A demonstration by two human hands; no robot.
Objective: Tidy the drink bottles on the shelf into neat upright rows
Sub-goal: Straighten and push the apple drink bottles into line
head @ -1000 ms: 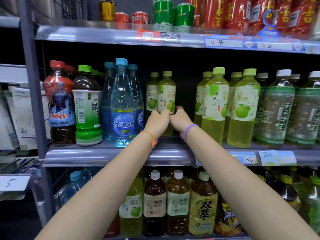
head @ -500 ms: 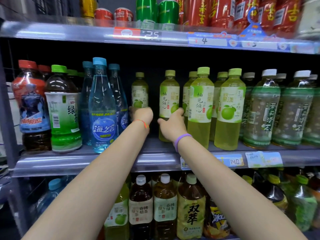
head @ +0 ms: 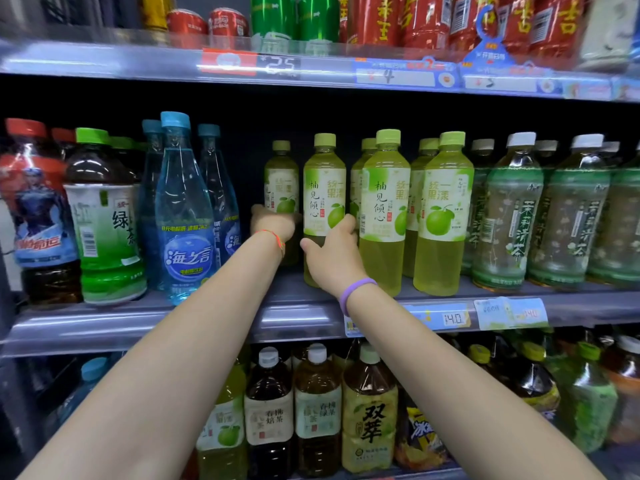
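A: How should the green bottle [head: 323, 199] at frame centre, upright on the shelf [head: 298, 315], be handled?

B: It is judged full, heavy, stiff and smooth-walled; the lower body is best gripped.

A: And the hands?

B: It is gripped low by the right hand [head: 334, 258], fingers wrapped round. The rear bottle [head: 281, 181] is held by the left hand [head: 273, 225], arm outstretched.

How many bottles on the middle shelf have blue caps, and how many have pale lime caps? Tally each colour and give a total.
Blue-cap bottles: 3
Lime-cap bottles: 6
Total: 9
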